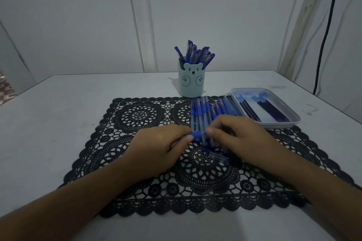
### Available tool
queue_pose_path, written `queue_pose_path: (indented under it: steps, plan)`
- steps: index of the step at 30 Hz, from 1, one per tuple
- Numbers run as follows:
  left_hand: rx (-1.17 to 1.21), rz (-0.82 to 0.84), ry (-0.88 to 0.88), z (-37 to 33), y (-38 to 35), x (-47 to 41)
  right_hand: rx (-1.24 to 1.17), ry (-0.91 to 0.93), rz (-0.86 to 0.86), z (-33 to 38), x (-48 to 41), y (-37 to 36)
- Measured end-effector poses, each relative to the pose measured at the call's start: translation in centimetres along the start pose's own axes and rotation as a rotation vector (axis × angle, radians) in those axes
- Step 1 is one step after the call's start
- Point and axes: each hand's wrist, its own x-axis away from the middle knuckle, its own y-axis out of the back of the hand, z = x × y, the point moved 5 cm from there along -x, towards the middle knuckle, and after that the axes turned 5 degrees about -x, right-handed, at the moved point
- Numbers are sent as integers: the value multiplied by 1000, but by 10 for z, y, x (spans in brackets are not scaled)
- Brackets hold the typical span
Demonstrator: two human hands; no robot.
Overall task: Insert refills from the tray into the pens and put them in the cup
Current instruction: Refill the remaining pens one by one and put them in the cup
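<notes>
My left hand (160,146) grips a blue pen (195,134) lying sideways over the mat, its blue grip end poking out toward the right. My right hand (235,135) pinches that pen's tip end with thumb and fingers. Behind the hands a row of blue pens (207,111) lies on the black lace mat (137,123). A loose clear pen cap (217,155) lies just under my right hand. The pale blue bear cup (191,84) stands behind the mat with several capped pens in it. The tray (293,121) at the right holds several dark refills (272,109).
The grey table (58,113) reaches to a white wall at the back. A black cable (325,35) hangs down the wall at the far right. The table's left edge runs diagonally at the far left.
</notes>
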Motion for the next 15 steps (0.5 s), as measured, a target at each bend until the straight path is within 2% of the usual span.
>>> queue_pose_path:
  steps: [4, 8, 15]
  plan:
    - [4, 1, 26, 0, 1, -1, -55, -20, 38, -3, 0, -2]
    - [-13, 15, 20, 1, 0, -1, -31, -19, -11, 2, 1, -2]
    - [85, 55, 209, 10, -1, -2, -106, 35, -128, 2, -2, 9]
